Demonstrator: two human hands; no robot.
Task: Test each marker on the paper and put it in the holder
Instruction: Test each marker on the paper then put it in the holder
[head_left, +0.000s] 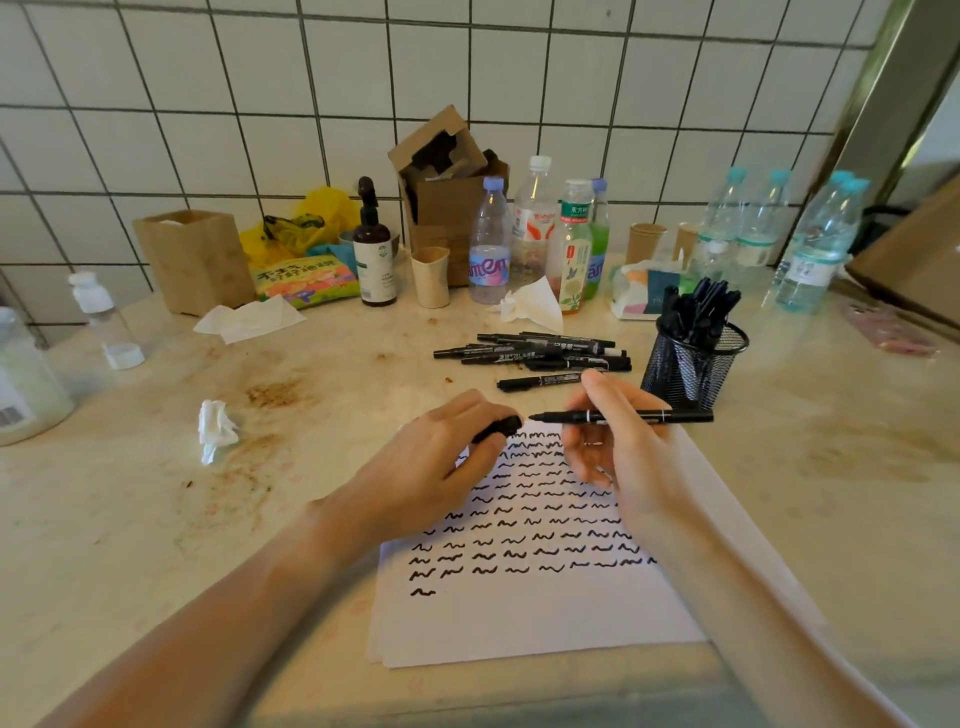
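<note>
Even, soft daylight, brightest toward the right of the paper (524, 613). Shadows faint and diffuse. Mild glare on wall tiles (519, 78) behind it. Wide-angle bowing at edges; near foreground below it blurred.

Rows of black squiggles cover white paper (540, 618) beneath the hands; a black marker (623, 416), black mesh holder (691, 366) beyond, stained beige table (156, 519).

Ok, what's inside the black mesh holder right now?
The mesh holder holds a bunch of black markers standing on end, their tops leaning out above the rim. Through the mesh the lower barrels show only dimly; the exact count and the holder's bottom cannot be seen.
</note>
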